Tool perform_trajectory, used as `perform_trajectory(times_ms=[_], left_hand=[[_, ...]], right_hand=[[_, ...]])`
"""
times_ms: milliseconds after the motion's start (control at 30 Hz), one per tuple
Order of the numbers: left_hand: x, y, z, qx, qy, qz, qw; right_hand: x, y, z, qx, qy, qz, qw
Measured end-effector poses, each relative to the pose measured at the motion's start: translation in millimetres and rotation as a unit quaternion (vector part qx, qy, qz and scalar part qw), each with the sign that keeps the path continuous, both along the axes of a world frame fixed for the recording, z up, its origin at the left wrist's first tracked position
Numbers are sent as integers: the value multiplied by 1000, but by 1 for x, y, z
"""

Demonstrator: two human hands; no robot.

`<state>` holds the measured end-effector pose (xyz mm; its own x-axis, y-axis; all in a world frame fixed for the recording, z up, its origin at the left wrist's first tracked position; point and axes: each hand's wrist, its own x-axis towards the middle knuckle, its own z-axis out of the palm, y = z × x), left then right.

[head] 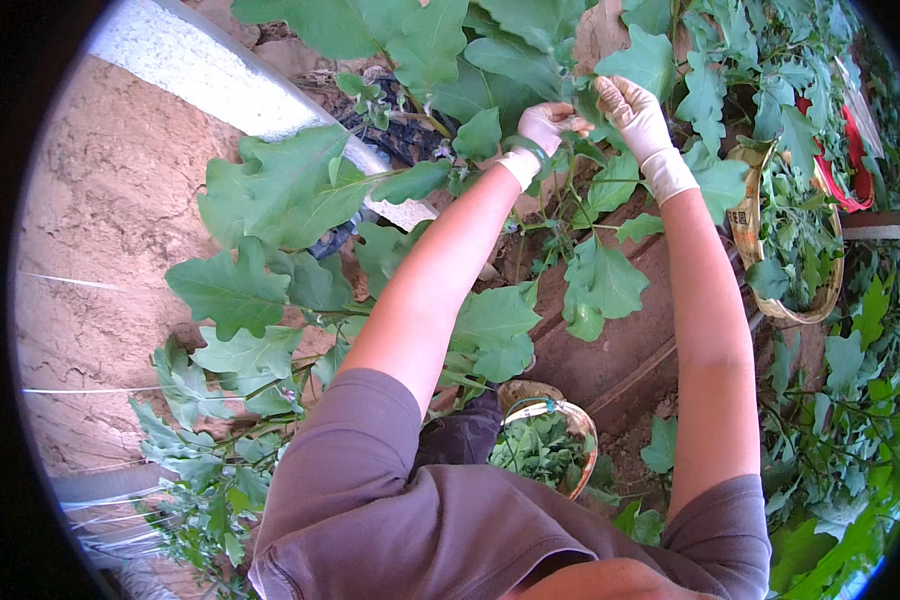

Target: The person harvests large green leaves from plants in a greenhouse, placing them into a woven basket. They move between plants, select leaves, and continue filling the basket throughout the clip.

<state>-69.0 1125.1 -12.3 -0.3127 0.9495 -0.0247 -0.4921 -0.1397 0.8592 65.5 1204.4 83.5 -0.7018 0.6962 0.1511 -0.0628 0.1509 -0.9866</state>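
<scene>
Both my hands wear thin, pale, stained gloves and reach into the upper part of an eggplant plant [600, 274] with broad lobed leaves. My left hand [549, 127] is beside its stems, thumb and fingers drawn together. A green strip [534, 150] loops round my left wrist. Just to the right, my right hand [634, 112] is raised with its fingers curled in at a small leaf [589, 101]. Whether either hand grips a shoot is too small to tell. A large leaf [645, 64] spreads behind my right hand.
A basket [589, 435] of picked leaves stands by my leg. Another, bearing writing [750, 232], holds leaves at right, with a red-rimmed container [859, 176] beyond. At left are an earthen wall [112, 225] and a pale slanted beam [217, 67]. White strings [90, 390] run to the plants.
</scene>
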Motion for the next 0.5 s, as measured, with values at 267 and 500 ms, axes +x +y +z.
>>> perform_trajectory(times_ms=[267,500], left_hand=[[25,22,7,-51,125,45,990],[30,13,9,-68,63,61,994]], right_hand=[[16,-34,-3,-107,103,-117,982],[46,-59,7,-62,64,-216,972]])
